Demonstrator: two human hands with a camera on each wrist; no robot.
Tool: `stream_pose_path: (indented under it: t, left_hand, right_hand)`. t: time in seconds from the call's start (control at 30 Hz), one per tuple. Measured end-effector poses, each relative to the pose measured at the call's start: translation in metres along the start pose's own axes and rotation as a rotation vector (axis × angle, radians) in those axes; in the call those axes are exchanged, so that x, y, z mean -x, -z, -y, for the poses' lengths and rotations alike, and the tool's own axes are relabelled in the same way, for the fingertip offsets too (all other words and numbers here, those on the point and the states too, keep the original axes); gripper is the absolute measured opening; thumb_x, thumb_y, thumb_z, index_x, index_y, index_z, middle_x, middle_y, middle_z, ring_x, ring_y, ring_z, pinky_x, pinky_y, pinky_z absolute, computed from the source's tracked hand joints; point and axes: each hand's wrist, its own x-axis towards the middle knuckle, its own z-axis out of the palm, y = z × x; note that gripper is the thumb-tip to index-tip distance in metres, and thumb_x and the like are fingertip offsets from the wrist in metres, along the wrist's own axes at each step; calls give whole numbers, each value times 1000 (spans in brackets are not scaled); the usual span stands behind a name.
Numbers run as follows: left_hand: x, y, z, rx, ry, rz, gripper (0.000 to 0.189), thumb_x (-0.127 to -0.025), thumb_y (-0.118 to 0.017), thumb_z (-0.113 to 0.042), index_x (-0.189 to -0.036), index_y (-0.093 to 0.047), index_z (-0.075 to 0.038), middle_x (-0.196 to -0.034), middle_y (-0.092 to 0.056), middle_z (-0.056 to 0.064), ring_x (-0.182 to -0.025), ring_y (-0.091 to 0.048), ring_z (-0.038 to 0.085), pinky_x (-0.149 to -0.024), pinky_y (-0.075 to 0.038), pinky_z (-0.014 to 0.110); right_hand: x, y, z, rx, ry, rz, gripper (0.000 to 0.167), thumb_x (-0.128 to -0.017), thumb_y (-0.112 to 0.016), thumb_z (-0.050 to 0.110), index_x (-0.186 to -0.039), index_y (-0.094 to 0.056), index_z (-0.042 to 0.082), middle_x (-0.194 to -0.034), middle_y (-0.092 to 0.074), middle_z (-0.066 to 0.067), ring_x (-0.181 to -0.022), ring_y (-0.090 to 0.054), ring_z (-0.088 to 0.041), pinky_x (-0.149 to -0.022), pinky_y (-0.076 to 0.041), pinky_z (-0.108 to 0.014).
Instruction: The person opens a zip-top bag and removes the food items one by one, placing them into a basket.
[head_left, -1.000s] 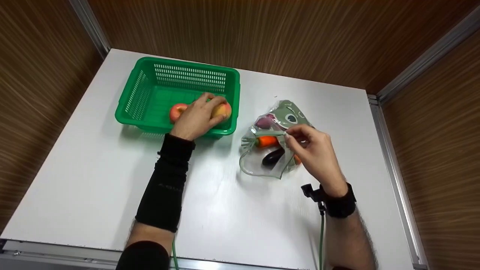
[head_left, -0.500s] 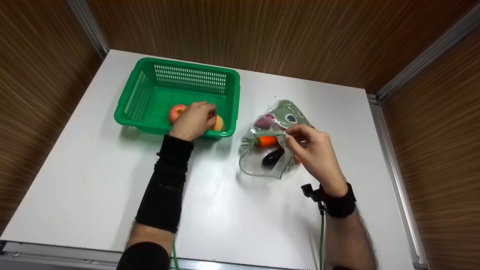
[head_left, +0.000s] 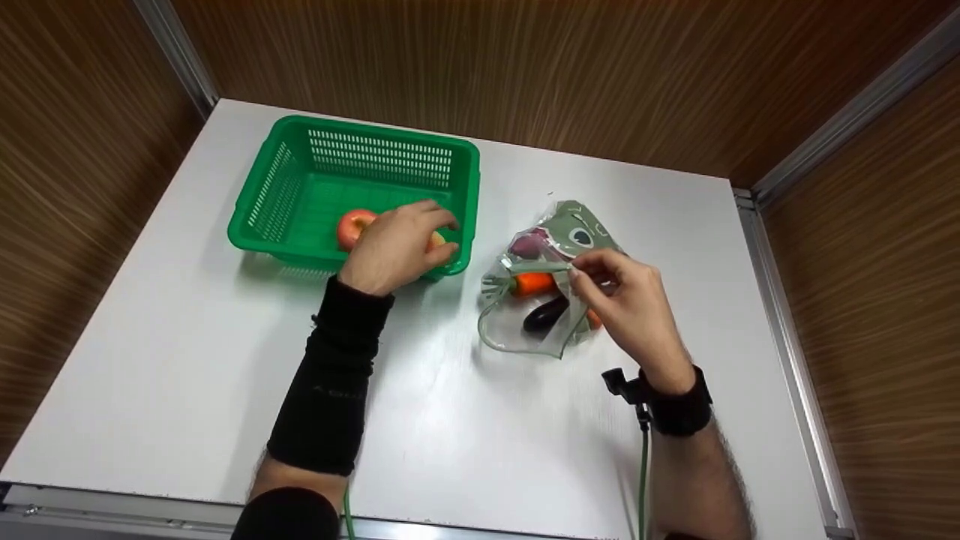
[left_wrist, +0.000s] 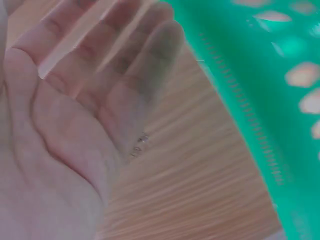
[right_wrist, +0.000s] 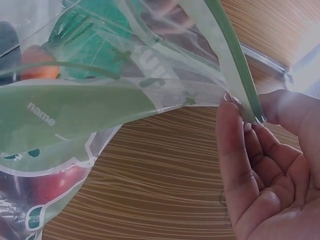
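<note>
My left hand hovers over the near right part of the green basket, fingers spread. Its palm shows bare in the left wrist view. A red-yellow apple lies partly hidden under the fingers; whether they touch it, I cannot tell. Beside the hand, another red apple sits in the basket. My right hand pinches the green-trimmed edge of a clear zip bag between thumb and finger. Inside the bag are a carrot, an eggplant and a purple round vegetable.
The white table carries the basket at the back left and the bag right of centre. Wood-grain panels stand behind and at both sides. A green cable runs from the right wrist strap to the front edge.
My left hand has lowered the apple it held into the basket's right end and let go, its fingers now spread. The right hand and bag have stayed in place.
</note>
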Motion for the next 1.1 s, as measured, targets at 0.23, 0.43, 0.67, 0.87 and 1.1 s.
stream_pose_path:
  t: [0.23, 0.43, 0.67, 0.87, 1.1]
  left_hand:
    - [13, 5, -39, -21, -187, 20, 30, -111, -83, -32, -135, -85, -15, -135, -83, 5, -123, -81, 27, -108, -68, 46]
    - [16, -5, -65, -15, -300, 94, 30, -112, -82, -31, -136, -84, -12, -130, -84, 6, -116, -81, 26, -101, -70, 44]
    - [14, -22, -81, -5, -381, 151, 23, -113, -81, -26, -128, -84, -9, -121, -85, 9, -105, -79, 26, -95, -70, 45]
    - [10, -40, -89, -28, -424, 160, 18, -115, -75, -19, -129, -81, -10, -116, -86, 10, -99, -81, 27, -89, -70, 44]
    - [9, -66, -99, -99, -370, 151, 20, -114, -69, -10, -130, -81, -9, -111, -85, 12, -100, -86, 32, -85, -74, 49]
  right_hand:
    - [0, 0, 0, -6, 1, -4, 8, -109, -81, 3, -116, -85, 1, -102, -84, -15, -88, -73, -5, -78, -60, -11]
    - [1, 0, 1, -9, -12, -2, 10, -109, -80, 4, -117, -85, 1, -103, -85, -16, -89, -74, -3, -79, -60, -11]
    - [0, 0, 2, -16, -13, 2, 10, -110, -80, 5, -118, -85, 1, -104, -85, -16, -90, -75, -3, -80, -61, -12]
    - [0, 0, 1, -17, -10, -2, 9, -110, -80, 4, -117, -85, 0, -103, -85, -17, -89, -74, -3, -80, -61, -11]
    - [-1, -1, 0, -21, -5, -6, 9, -109, -80, 3, -116, -85, 0, -102, -84, -17, -88, -74, -3, -79, -62, -11]
